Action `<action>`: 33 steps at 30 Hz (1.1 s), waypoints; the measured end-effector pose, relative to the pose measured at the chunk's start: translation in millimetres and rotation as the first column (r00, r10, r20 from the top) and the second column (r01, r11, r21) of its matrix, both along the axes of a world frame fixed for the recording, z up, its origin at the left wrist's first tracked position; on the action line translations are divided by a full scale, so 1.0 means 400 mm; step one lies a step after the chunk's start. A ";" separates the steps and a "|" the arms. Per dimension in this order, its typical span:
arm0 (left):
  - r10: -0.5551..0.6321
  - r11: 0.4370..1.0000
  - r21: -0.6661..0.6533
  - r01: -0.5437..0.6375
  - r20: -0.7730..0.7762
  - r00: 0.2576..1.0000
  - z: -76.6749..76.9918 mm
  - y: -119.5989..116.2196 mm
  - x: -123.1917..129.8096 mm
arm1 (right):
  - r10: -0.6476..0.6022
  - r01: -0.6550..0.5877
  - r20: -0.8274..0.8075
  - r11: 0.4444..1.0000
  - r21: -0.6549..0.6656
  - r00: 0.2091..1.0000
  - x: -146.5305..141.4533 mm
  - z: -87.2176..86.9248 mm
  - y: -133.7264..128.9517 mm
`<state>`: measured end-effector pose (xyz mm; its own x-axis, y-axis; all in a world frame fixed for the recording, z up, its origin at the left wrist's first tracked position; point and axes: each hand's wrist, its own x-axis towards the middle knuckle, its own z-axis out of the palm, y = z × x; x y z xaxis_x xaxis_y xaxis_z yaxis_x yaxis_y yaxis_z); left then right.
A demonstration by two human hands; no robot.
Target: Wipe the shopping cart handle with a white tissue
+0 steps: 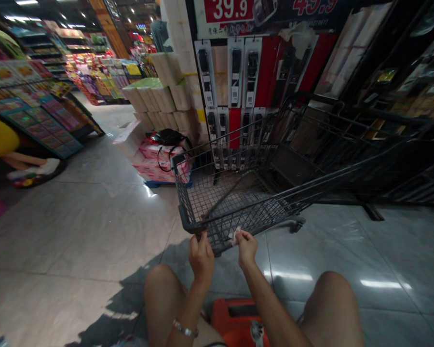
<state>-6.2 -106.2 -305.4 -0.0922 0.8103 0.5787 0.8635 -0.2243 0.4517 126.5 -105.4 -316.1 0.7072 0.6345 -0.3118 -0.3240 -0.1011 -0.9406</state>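
Note:
A dark wire shopping cart (238, 197) stands in front of me, its basket showing no goods. My left hand (201, 255), with a bracelet at the wrist, is closed at the lower front corner of the cart; its fingertips are round something dark at the frame, too small to make out. Just to the right, my right hand (246, 246) pinches a small crumpled white wipe (234, 235) beside the cart's lower side wires. Between my knees is an orange plastic object (235, 313) with a small fan-like white and dark thing on it.
Pink boxes (155, 161) with a black bag (169, 137) on top stand behind the cart's left end. A rack of packaged goods (235, 72) rises behind the basket. Display shelves (39, 115) and a yellow rounded object (0, 137) are at the left. Grey tiles cover the floor.

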 end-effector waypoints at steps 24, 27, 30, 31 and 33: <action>-0.018 1.000 -0.003 0.019 0.108 0.994 -0.027 -0.027 0.016 | -0.082 0.078 -0.039 0.992 -0.098 0.996 0.004 -0.021 0.005; -0.043 0.999 -0.008 0.045 0.126 0.991 -0.026 -0.031 0.012 | -0.071 0.065 -0.057 0.992 -0.107 0.996 0.008 -0.028 -0.007; -0.086 0.996 -0.018 0.090 0.145 0.986 -0.028 -0.035 0.004 | -0.051 0.038 -0.098 0.991 -0.130 0.994 0.006 -0.043 -0.028; -0.103 0.994 -0.022 0.108 0.151 0.983 -0.029 -0.037 0.001 | -0.041 0.024 -0.120 0.990 -0.141 0.992 0.003 -0.049 -0.037; -0.134 0.990 -0.030 0.141 0.166 0.977 -0.032 -0.044 -0.005 | -0.014 -0.014 -0.174 0.988 -0.157 0.985 -0.006 -0.059 -0.055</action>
<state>-8.4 -123.6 -318.2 -0.0684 0.8448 0.5307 0.7394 -0.3142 0.5954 124.0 -127.5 -339.6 0.6331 0.5681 -0.5258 -0.4813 -0.2430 -0.8422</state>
